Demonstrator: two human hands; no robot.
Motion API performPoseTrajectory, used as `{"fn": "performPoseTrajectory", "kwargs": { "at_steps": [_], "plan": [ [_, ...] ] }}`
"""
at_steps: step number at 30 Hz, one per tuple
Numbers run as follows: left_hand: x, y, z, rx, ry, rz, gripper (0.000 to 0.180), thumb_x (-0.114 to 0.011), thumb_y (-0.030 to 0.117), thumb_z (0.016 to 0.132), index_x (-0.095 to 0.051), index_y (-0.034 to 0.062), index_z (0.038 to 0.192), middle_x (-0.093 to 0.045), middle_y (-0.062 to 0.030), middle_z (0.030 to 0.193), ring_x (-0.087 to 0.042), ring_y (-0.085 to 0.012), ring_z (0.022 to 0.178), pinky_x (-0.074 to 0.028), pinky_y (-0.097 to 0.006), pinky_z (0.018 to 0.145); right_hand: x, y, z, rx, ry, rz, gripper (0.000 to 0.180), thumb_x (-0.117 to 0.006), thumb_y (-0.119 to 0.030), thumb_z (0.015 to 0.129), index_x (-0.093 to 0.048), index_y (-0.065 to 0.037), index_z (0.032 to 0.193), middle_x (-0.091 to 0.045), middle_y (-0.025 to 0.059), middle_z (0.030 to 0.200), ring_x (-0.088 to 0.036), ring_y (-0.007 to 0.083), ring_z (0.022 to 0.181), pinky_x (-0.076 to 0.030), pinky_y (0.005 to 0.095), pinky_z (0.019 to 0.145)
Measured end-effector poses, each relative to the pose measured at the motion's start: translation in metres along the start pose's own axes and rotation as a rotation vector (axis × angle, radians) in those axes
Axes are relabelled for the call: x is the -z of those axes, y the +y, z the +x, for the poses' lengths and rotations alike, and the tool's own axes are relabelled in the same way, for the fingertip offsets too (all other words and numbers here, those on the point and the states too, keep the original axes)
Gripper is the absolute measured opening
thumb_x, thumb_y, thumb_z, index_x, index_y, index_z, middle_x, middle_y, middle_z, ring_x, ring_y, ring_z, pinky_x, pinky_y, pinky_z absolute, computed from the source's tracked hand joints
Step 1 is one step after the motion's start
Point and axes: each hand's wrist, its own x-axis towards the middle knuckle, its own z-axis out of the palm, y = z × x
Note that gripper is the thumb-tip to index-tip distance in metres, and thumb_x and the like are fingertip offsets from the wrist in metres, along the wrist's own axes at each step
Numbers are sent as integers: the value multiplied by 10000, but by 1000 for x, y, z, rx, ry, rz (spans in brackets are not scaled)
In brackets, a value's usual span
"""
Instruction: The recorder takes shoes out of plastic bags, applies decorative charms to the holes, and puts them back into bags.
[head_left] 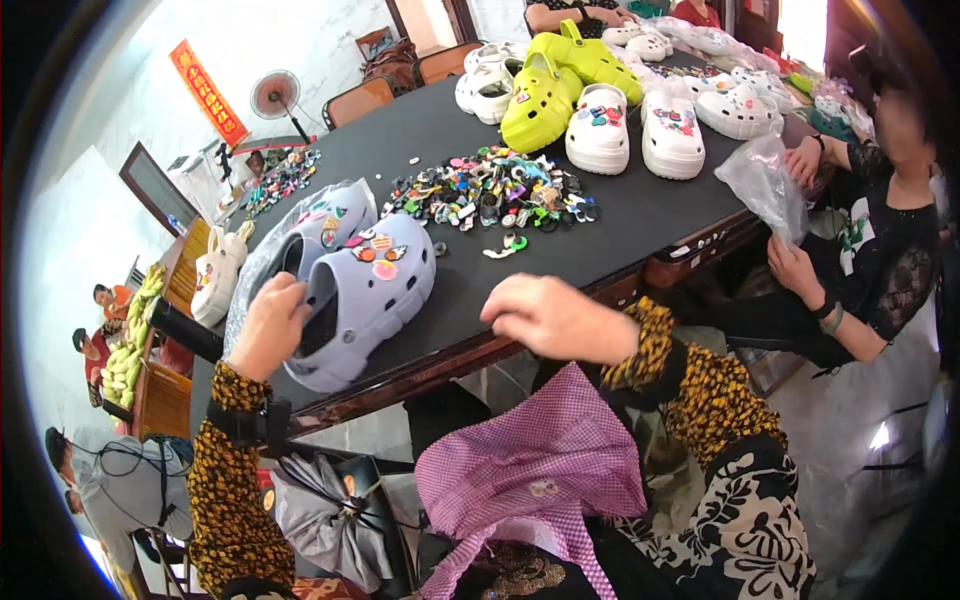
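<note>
A pair of lavender clogs stands on the dark table in front of me: the nearer lavender clog (395,290) has colourful charms on its toe, and the other clog (335,222) is partly wrapped in clear plastic. My left hand (268,328) is closed at the heel edge of the nearer clog, gripping it. Over the table's front edge, my right hand (562,318) has its fingers curled in; whatever they may hold is hidden. A heap of small colourful shoe charms (490,190) lies beyond the clogs, with a few loose charms (508,247) on its near side.
Lime-green clogs (540,105) and white clogs (598,140) stand at the far side. A person at the right handles a clear plastic bag (760,185). White clogs (212,275) and another charm pile (283,180) are on the left. A black cylinder (185,330) juts from the table's left edge.
</note>
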Motion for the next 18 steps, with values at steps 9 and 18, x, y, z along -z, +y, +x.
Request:
{"fn": "performPoseTrajectory", "kwargs": {
  "at_steps": [9,18],
  "plan": [
    [-27,-5,-9,146,186,230,222,-577,25,802,-608,16,1021,-565,-151,1150,-538,-359,1047,-422,-431,873,73,41,12,-317,210,-48,163,-568,-74,895,-661,17,995,-670,42,856,-583,83,795,-472,249,719],
    [-18,42,-4,442,214,-520,253,-598,228,917,-591,-21,963,-596,-58,747,-519,-116,651,-444,-275,628,95,51,21,-411,322,-148,197,-581,-120,876,-676,19,978,-674,24,781,-573,61,711,-455,234,653]
  ]
}}
